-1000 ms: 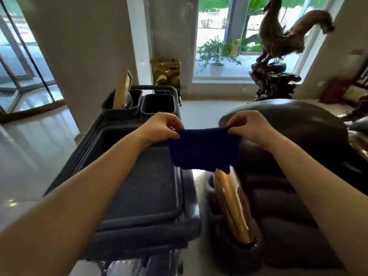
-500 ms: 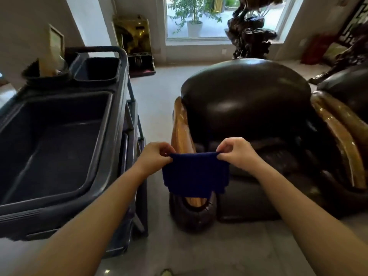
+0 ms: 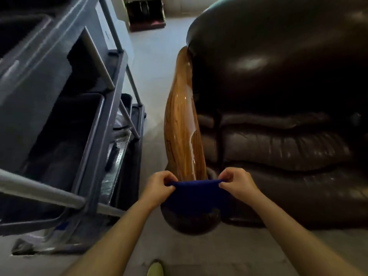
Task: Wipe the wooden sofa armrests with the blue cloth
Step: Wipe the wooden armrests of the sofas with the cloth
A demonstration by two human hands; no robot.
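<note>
A glossy wooden armrest (image 3: 182, 128) runs along the left side of a dark leather sofa (image 3: 278, 96), ending in a dark rounded front knob (image 3: 189, 224). White streaks lie along its right side. The blue cloth (image 3: 194, 196) is stretched between my two hands and drapes over the armrest's near end. My left hand (image 3: 159, 186) pinches the cloth's left corner. My right hand (image 3: 237, 182) pinches the right corner. The cloth hides the front tip of the wood.
A grey cleaning cart (image 3: 59, 116) with bins and metal rails stands close on the left, leaving a narrow strip of pale floor (image 3: 151, 62) beside the armrest. A gold-framed stand (image 3: 146, 12) is at the back. A yellow-green shoe tip (image 3: 155, 269) shows at the bottom.
The view has tilted down and come closer to the sofa. Both hands have lowered the stretched cloth onto the near end of the wooden armrest.
</note>
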